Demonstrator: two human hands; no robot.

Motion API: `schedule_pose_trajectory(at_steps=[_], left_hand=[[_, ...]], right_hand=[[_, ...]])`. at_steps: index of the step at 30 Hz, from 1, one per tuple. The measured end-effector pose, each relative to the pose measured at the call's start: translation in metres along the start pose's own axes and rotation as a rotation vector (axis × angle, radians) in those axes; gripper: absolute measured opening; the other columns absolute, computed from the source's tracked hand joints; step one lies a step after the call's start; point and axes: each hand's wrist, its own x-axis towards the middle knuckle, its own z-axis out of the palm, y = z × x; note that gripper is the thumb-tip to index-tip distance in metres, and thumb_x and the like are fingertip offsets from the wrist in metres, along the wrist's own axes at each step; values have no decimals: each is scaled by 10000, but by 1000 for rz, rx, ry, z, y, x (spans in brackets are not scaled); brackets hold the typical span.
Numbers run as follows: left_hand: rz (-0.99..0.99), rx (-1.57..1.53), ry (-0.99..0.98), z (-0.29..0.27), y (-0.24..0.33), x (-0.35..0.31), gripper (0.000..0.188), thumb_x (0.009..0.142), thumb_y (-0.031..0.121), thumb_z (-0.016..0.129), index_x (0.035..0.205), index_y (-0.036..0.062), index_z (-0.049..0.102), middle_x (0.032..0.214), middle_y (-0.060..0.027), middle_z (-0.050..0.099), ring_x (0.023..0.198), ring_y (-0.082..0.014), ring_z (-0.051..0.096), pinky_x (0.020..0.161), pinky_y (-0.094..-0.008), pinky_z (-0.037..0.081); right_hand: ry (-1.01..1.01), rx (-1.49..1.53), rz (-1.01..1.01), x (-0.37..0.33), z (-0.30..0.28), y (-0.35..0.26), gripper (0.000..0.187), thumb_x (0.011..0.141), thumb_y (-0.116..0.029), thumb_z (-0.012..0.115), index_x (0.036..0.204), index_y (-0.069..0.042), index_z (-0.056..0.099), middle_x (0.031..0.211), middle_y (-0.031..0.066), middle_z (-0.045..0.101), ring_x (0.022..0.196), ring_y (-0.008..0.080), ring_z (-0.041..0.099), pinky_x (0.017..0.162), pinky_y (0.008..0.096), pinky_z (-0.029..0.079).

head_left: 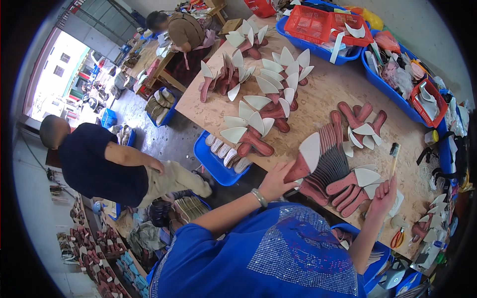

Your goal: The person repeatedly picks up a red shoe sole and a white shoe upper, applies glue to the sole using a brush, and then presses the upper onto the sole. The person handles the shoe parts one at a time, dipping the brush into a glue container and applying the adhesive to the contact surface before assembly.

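My left hand (pixel 278 182) grips a reddish-brown shoe insole (pixel 297 170) whose pointed white toe piece (pixel 310 150) faces up and away from me. In my right hand (pixel 383 194) a brush (pixel 394 153) stands upright, with dark bristles at the top of its pale handle. Between the hands, a long fanned row of dark-edged insoles (pixel 330 159) lies on the wooden table (pixel 226 111). Nearer me, several insoles with white toe pieces (pixel 343 188) overlap in a loose pile. Another small group (pixel 365 121) sits beyond the row.
Clusters of white-toed insoles (pixel 253 130) cover the table's far left. Blue bins (pixel 288 30) with red baskets (pixel 308 24) line the right side. Orange-handled pliers (pixel 397 238) lie at the near right. One person (pixel 107 164) stands at left; another (pixel 185 31) works behind.
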Motion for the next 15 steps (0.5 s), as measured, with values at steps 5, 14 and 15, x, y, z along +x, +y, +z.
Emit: schedule_pose_trajectory(at_steps=[5,14,15], left_hand=[[140,-89,-54,-13,-2,49,753,775,356,733,1382,22,437,1154,-160,519,1071,-324,498,937,-387,417],[126,-101,126,-62,-62,69,701,771,336,744,1336,7,492,1151,-165,529,1080,-326,502,954,-387,411],[144,-78,219,-71,-71,70,688,748,338,744,1298,-2,512,1131,-168,538,1039,-347,517,927,-406,422]], right_hand=[[-28,5,-89,-14,-8,-12,152,996,-194,512,1049,-60,561,612,-51,312,455,27,273,381,190,236],[4,-87,-55,-33,43,31,189,998,-191,502,1113,-54,561,619,-51,315,456,26,283,384,179,238],[-6,-100,-46,-30,47,39,196,997,-189,504,1124,-51,560,619,-52,316,455,26,285,383,178,237]])
